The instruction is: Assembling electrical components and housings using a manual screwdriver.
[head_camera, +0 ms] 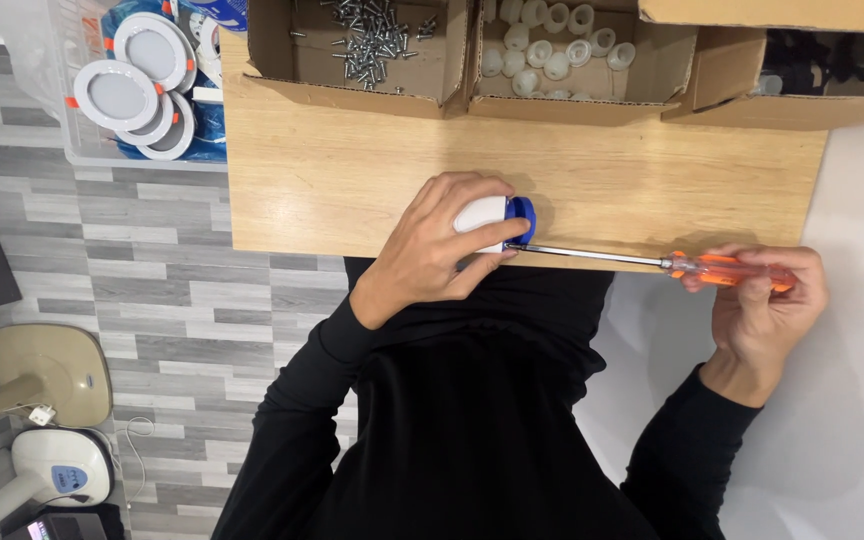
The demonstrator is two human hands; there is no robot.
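**A:** Your left hand [439, 255] is clamped around the white and blue cap-shaped part [497, 222], pinning it near the near edge of the wooden board [352, 170]. Your right hand [762, 300] is closed on the orange handle of the screwdriver [652, 261], and its tip meets the part just under your fingers.

**B:** What can go wrong for me there?

**A:** I judge the long, thin steel shaft could skid off the smooth, rounded plastic and jab your left fingertips, since you hold it far back and nearly flat. The part sits close to the edge, so a hard push may roll it off.

**B:** And around me?

**A:** Far left, a cardboard box [372, 60] of small shiny screws [372, 40]; beside it, to the right, another box holds white, round plastic pieces [547, 50].
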